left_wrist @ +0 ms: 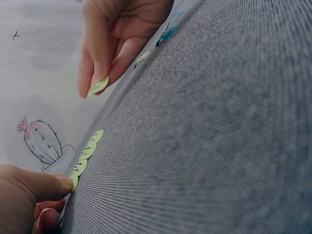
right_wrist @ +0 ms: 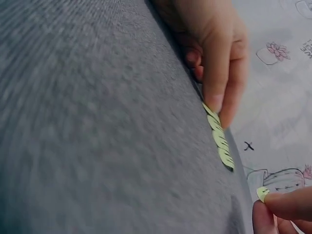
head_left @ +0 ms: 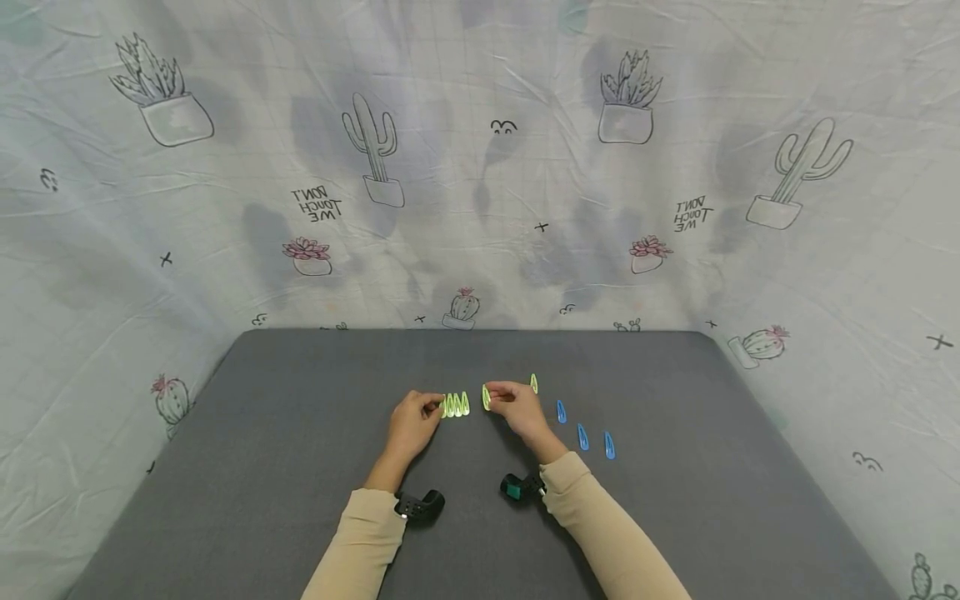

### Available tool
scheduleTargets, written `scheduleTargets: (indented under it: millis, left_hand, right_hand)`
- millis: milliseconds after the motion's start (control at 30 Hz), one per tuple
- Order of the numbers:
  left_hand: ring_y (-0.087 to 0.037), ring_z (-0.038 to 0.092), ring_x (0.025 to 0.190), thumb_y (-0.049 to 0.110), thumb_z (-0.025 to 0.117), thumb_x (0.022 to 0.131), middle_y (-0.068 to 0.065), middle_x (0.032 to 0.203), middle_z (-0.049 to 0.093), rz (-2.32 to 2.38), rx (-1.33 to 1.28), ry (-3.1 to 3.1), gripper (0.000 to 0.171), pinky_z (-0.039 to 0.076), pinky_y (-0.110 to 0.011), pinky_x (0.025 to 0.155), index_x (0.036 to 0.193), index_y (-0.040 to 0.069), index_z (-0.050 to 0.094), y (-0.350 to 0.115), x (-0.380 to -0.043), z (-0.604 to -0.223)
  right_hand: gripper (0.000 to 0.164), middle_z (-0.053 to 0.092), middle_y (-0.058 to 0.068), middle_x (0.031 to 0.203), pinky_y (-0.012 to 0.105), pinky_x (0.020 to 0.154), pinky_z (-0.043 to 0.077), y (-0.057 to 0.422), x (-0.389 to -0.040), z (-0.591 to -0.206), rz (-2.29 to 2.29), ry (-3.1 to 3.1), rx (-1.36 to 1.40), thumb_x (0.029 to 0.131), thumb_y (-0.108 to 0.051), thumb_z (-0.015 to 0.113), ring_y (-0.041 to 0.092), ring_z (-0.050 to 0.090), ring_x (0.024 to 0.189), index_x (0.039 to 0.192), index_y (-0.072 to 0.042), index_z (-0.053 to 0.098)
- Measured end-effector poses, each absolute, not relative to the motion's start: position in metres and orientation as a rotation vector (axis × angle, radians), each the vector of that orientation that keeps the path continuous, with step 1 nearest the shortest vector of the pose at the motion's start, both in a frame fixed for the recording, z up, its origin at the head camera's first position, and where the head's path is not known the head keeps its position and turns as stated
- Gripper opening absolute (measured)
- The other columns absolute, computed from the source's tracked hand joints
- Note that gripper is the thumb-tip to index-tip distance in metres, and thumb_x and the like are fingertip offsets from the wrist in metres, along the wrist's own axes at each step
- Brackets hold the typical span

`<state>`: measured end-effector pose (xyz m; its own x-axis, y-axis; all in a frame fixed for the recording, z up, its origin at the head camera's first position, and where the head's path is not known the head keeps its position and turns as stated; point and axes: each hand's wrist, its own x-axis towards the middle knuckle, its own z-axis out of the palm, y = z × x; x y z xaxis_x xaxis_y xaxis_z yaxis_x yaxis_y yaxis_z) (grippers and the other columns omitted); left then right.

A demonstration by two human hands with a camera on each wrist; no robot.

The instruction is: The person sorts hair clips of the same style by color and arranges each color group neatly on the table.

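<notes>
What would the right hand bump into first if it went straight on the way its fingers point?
The right hand, leading with its pinched clip, would probably meet the right end of the yellow-green clip row. Its height is unclear, though, so it might pass over instead.

Beige sleeves (head_left: 362, 537), black wrist cameras (head_left: 424, 507), the right one green-patched (head_left: 513, 492)
</notes>
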<state>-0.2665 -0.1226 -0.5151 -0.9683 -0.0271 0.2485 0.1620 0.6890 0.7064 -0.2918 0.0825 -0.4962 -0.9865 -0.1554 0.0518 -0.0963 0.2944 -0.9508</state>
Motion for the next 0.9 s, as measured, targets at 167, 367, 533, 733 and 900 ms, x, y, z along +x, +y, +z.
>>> scheduleTargets:
  millis: [167, 367, 533, 733, 900]
  left_hand:
    - [-0.011, 0.045, 0.064, 0.011, 0.068, 0.085, -0.004, 0.082, 0.057, -1.145, -0.111, -2.659, 0.019, 0.038, -0.028, 0.061, 0.103, 0.008, 0.073, -0.122, -0.267, -0.515]
    - [-0.011, 0.045, 0.064, 0.011, 0.069, 0.085, -0.004, 0.082, 0.057, -1.149, -0.104, -2.661, 0.019, 0.037, -0.028, 0.060, 0.103, 0.008, 0.073, -0.121, -0.267, -0.515]
    - [-0.010, 0.045, 0.063, 0.010, 0.069, 0.085, -0.004, 0.082, 0.057, -1.143, -0.109, -2.659, 0.018, 0.037, -0.028, 0.060, 0.102, 0.007, 0.073, -0.121, -0.267, -0.516]
    - [-0.011, 0.045, 0.063, 0.010, 0.070, 0.084, -0.004, 0.081, 0.056, -1.145, -0.109, -2.644, 0.017, 0.038, -0.028, 0.060, 0.100, 0.007, 0.073, -0.122, -0.266, -0.516]
    - [-0.011, 0.045, 0.062, 0.009, 0.070, 0.083, -0.004, 0.079, 0.056, -1.129, -0.126, -2.627, 0.016, 0.038, -0.028, 0.059, 0.099, 0.007, 0.073, -0.122, -0.264, -0.516]
  right_hand:
    - [0.029, 0.068, 0.017, 0.095, 0.024, 0.069, 0.051, 0.075, -0.292, -0.500, -1.770, 2.545, -0.262, 0.082, 0.006, 0.065, 0.024, 0.064, 0.088, 0.111, 0.003, 0.068]
    - [0.028, 0.069, 0.013, 0.093, 0.025, 0.065, 0.049, 0.068, -0.291, -0.501, -1.647, 2.642, -0.270, 0.082, 0.002, 0.066, 0.022, 0.064, 0.085, 0.110, 0.000, 0.070]
    - [0.028, 0.069, 0.011, 0.093, 0.029, 0.068, 0.051, 0.063, -0.293, -0.500, -1.561, 2.694, -0.278, 0.084, 0.000, 0.065, 0.022, 0.066, 0.085, 0.111, -0.002, 0.070]
    - [0.025, 0.069, 0.009, 0.091, 0.033, 0.070, 0.052, 0.058, -0.295, -0.499, -1.453, 2.759, -0.307, 0.085, -0.002, 0.063, 0.022, 0.066, 0.084, 0.110, -0.003, 0.070]
    - [0.026, 0.069, 0.010, 0.091, 0.031, 0.067, 0.051, 0.055, -0.294, -0.497, -1.368, 2.797, -0.326, 0.085, -0.001, 0.061, 0.023, 0.065, 0.083, 0.109, -0.002, 0.070]
